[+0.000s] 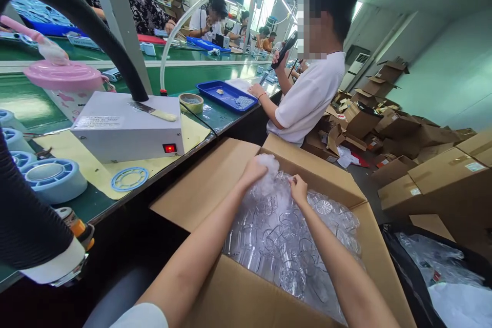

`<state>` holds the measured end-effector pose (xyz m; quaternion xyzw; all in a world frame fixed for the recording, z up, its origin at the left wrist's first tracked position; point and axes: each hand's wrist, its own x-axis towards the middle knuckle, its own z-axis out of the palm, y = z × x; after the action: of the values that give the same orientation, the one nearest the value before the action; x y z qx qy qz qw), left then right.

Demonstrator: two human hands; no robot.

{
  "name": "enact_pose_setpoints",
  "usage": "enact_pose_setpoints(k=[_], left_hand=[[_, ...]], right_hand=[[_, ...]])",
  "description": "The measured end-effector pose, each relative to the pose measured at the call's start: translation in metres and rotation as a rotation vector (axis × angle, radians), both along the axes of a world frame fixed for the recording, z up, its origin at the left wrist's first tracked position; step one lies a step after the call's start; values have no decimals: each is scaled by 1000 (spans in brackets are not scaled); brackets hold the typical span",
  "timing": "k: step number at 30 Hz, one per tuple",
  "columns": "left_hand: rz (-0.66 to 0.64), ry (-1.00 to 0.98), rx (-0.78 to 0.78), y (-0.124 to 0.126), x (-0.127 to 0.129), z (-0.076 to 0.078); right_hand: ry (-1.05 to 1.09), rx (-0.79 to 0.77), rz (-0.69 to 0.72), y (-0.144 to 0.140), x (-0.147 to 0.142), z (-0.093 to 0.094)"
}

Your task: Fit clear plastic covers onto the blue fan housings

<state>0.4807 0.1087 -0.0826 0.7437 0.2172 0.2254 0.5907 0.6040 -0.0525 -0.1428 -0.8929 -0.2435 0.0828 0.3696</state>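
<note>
Noting, far left of the left hand: a black hose is arching over the tabletop, and blue wheel-like parts are sitting in a group at its edge, presumably for easy reach. A pink-lidded cup is standing behind them. Nearer the left hand, a grey unit is resting on yellow sheeting, likely to protect the surface. A tape roll and a blue tray are lying beyond, up and left of the hand; the tray's raised rim is probably containing the small pale pieces inside.

The left hand is clamping bunched clear film, forearm reaching well forward, perhaps to hold it above the clear plastic pieces. Those are filling the cardboard box below both hands; its flaps are splaying outward, giving access from above. The right hand is bending at the wrist, thumb and finger together, apparently pinching the film's edge. Beyond it, a co-worker is holding a dark tool; stacked cartons are standing right of the right hand.
</note>
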Motion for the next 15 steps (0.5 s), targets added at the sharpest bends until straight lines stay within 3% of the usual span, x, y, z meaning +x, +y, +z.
enact_pose_setpoints(k=[4, 7, 10, 15], left_hand=[[-174, 28, 71, -18, -4, -2], [-195, 33, 101, -21, -4, 1], [-75, 35, 129, -9, -5, 6], [235, -21, 81, 13, -5, 12]], right_hand=[[74, 126, 179, -10, 0, 23], [176, 162, 255, 3, 2, 35], [222, 171, 207, 25, 3, 29], [215, 117, 123, 57, -2, -7]])
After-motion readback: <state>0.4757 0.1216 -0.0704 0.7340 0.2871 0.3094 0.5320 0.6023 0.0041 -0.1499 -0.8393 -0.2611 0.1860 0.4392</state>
